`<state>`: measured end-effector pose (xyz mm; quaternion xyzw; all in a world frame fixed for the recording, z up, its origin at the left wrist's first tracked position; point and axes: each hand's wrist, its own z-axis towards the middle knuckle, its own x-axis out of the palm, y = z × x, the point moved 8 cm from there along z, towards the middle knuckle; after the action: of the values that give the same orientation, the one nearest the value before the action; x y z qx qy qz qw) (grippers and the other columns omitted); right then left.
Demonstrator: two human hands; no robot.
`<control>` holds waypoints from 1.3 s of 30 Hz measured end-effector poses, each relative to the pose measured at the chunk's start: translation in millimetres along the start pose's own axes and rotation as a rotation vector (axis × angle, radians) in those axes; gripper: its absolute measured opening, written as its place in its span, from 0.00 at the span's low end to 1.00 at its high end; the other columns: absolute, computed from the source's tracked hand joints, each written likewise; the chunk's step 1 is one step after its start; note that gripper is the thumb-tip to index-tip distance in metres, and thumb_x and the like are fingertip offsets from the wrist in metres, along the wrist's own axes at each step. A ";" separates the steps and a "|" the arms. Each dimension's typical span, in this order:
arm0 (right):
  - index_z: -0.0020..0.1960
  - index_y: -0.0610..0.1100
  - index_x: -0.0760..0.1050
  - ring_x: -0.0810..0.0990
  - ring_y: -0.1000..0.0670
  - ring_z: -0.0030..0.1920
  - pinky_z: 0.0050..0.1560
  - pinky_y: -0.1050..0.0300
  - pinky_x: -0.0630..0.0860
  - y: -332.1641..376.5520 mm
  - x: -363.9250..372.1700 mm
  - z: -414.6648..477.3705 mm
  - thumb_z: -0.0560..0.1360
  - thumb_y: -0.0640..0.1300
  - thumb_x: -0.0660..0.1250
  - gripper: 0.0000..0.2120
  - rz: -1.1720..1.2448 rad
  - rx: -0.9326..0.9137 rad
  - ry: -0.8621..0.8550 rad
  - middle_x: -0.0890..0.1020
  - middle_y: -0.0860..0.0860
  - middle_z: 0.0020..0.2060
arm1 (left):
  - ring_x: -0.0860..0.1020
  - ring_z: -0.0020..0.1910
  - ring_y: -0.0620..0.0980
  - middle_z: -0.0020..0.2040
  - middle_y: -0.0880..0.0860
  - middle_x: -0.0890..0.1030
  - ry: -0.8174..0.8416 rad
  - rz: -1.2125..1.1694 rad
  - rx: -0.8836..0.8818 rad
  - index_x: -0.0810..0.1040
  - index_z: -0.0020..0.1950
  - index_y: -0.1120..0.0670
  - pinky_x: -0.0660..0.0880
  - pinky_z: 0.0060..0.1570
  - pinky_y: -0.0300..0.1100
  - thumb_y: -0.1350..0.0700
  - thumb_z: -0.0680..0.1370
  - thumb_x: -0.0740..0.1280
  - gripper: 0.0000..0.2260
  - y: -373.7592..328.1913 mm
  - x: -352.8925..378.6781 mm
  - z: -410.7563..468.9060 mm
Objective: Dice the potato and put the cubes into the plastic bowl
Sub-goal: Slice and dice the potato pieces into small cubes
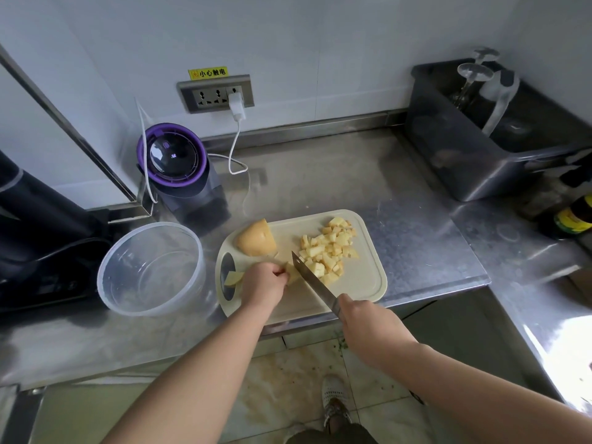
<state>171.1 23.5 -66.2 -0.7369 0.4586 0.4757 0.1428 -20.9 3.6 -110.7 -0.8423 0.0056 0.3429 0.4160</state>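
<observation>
On the cream cutting board (362, 283) my left hand (264, 283) holds down a pale potato piece (293, 273) with curled fingers. My right hand (365, 325) grips the handle of a knife (312, 278), whose blade lies against that piece. A pile of potato cubes (330, 248) sits on the right half of the board. A large uncut potato chunk (256, 240) lies at the board's far left, and a thin slice (233, 277) lies by the handle hole. The clear plastic bowl (150, 267) stands left of the board and looks to hold no cubes.
A purple-rimmed appliance (174, 161) with a white cable stands behind the bowl. A black appliance (38, 225) is at far left. A dark bin (490, 133) and a bottle (573, 216) stand at the right. The steel counter edge runs just under the board.
</observation>
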 end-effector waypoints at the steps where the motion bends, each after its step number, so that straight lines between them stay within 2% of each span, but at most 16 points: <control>1: 0.57 0.45 0.63 0.67 0.51 0.28 0.25 0.58 0.60 0.4 0.1 -0.3 0.76 0.31 0.55 0.13 -0.007 -0.004 0.001 0.70 0.51 0.33 | 0.82 0.44 0.55 0.40 0.54 0.84 0.008 -0.002 -0.003 0.84 0.49 0.54 0.80 0.50 0.52 0.55 0.77 0.67 0.07 -0.8 0.4 0.7; 3: 0.60 0.44 0.64 0.68 0.51 0.29 0.26 0.58 0.62 -0.1 0.8 0.1 0.76 0.31 0.54 0.15 -0.003 -0.006 0.003 0.71 0.50 0.35 | 0.83 0.43 0.55 0.39 0.54 0.84 0.023 -0.009 -0.022 0.84 0.43 0.51 0.80 0.50 0.53 0.56 0.75 0.68 0.05 -1.3 0.2 1.6; 6: 0.57 0.45 0.64 0.69 0.50 0.29 0.25 0.58 0.62 -1.7 0.1 2.2 0.76 0.32 0.54 0.13 0.012 0.003 -0.010 0.72 0.50 0.35 | 0.83 0.43 0.55 0.38 0.54 0.84 0.033 -0.025 -0.063 0.80 0.33 0.48 0.80 0.49 0.54 0.59 0.73 0.68 0.10 2.0 -1.0 3.5; 8: 0.55 0.45 0.62 0.68 0.51 0.28 0.25 0.59 0.61 -1.0 -2.0 4.3 0.76 0.31 0.54 0.12 0.023 0.010 -0.025 0.70 0.50 0.33 | 0.83 0.43 0.55 0.38 0.54 0.84 0.039 -0.035 -0.078 0.79 0.33 0.48 0.80 0.49 0.53 0.60 0.73 0.68 0.11 3.0 -1.4 4.0; 13: 0.60 0.43 0.64 0.67 0.52 0.29 0.26 0.59 0.61 8.1 -1.4 12.0 0.77 0.32 0.55 0.13 0.027 0.003 -0.035 0.67 0.51 0.33 | 0.83 0.43 0.55 0.39 0.54 0.84 0.042 -0.068 -0.099 0.78 0.33 0.47 0.81 0.49 0.54 0.59 0.73 0.68 0.10 1.8 -0.7 5.4; 23: 0.61 0.44 0.64 0.69 0.51 0.30 0.26 0.59 0.62 10.1 -1.7 8.4 0.76 0.32 0.55 0.15 0.023 -0.013 -0.028 0.68 0.52 0.33 | 0.83 0.45 0.55 0.42 0.54 0.84 0.071 -0.049 -0.086 0.84 0.47 0.53 0.80 0.50 0.53 0.61 0.74 0.67 0.07 6.4 1.7 5.9; 27: 0.61 0.44 0.63 0.68 0.51 0.30 0.26 0.59 0.61 9.2 -10.7 9.8 0.78 0.34 0.55 0.13 0.016 -0.021 -0.090 0.68 0.52 0.33 | 0.82 0.45 0.56 0.41 0.54 0.84 0.054 -0.045 -0.098 0.80 0.37 0.48 0.80 0.50 0.51 0.59 0.73 0.69 0.07 5.3 -0.9 5.0; 31: 0.60 0.44 0.63 0.67 0.51 0.28 0.26 0.59 0.59 16.5 -12.7 7.9 0.77 0.33 0.57 0.14 -0.027 -0.042 -0.109 0.67 0.52 0.33 | 0.82 0.46 0.57 0.41 0.55 0.84 0.031 -0.060 -0.105 0.77 0.34 0.48 0.80 0.51 0.52 0.59 0.73 0.70 0.09 4.0 -2.6 5.1; 39: 0.61 0.44 0.63 0.67 0.51 0.28 0.26 0.59 0.61 12.9 -9.3 14.1 0.75 0.30 0.56 0.17 -0.017 0.009 -0.053 0.67 0.51 0.33 | 0.83 0.42 0.55 0.38 0.54 0.84 0.032 -0.082 -0.101 0.78 0.33 0.49 0.80 0.49 0.54 0.59 0.74 0.70 0.10 2.4 -3.5 3.4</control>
<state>151.5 30.7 -62.7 -0.7273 0.4504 0.4918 0.1624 -26.3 3.5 -111.7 -0.8670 -0.0397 0.3119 0.3865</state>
